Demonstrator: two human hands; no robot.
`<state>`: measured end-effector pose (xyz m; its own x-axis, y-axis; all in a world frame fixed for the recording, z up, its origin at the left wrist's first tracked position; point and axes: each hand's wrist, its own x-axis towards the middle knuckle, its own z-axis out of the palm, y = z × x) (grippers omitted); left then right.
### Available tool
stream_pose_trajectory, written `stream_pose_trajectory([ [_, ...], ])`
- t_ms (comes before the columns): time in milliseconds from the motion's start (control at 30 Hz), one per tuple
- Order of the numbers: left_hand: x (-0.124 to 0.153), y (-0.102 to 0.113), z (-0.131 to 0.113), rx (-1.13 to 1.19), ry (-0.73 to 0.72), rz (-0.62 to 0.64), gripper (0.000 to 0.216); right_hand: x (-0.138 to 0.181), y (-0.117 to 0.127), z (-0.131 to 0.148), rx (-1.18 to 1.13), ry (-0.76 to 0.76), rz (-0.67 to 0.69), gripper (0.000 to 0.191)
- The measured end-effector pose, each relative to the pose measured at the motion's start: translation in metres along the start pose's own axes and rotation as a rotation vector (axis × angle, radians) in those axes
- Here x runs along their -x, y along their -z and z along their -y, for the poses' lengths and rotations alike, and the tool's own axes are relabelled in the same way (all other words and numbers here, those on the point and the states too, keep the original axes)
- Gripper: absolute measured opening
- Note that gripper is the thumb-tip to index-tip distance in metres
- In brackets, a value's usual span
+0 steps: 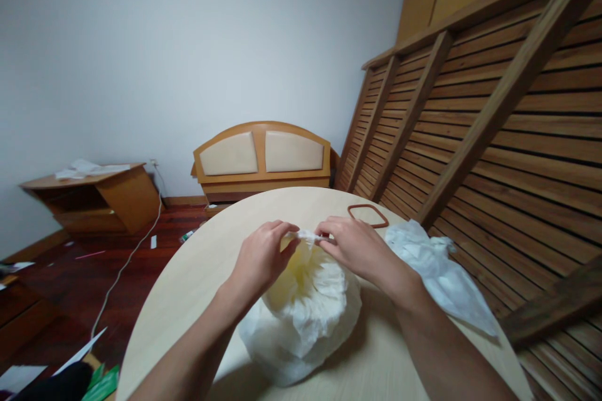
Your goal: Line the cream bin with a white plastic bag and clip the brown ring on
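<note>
A white plastic bag (320, 319) stands bulging on the round table, with something yellowish showing through its gathered top. My left hand (263, 254) pinches one side of the bag's bunched upper edge. On the other side, my right hand (350, 244) grips the same twisted edge between thumb and fingers. Both hands are close together above the bag's body, a short stretch of white plastic spanning between them. What lies inside the bag is hidden.
The pale round table (197, 282) carries a brown rounded-square ring (368, 215) and another crumpled white bag (437, 269) at right. A slatted wooden frame (470, 138) leans close on the right. A headboard (261, 153) stands behind; a cable (123, 269) crosses the floor.
</note>
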<state>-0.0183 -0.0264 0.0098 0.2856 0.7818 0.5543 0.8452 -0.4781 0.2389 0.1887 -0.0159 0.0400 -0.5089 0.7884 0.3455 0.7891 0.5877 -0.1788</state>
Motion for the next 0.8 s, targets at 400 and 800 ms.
stream_pose_trajectory([
  [400,-0.003,-0.009,0.006,0.021,0.01,0.022,0.012,-0.002,-0.003,-0.013,0.092,-0.002,-0.058,0.015],
  [800,-0.007,-0.018,0.017,0.009,0.029,-0.228,0.008,0.004,-0.021,0.012,-0.116,0.062,0.1,0.036],
])
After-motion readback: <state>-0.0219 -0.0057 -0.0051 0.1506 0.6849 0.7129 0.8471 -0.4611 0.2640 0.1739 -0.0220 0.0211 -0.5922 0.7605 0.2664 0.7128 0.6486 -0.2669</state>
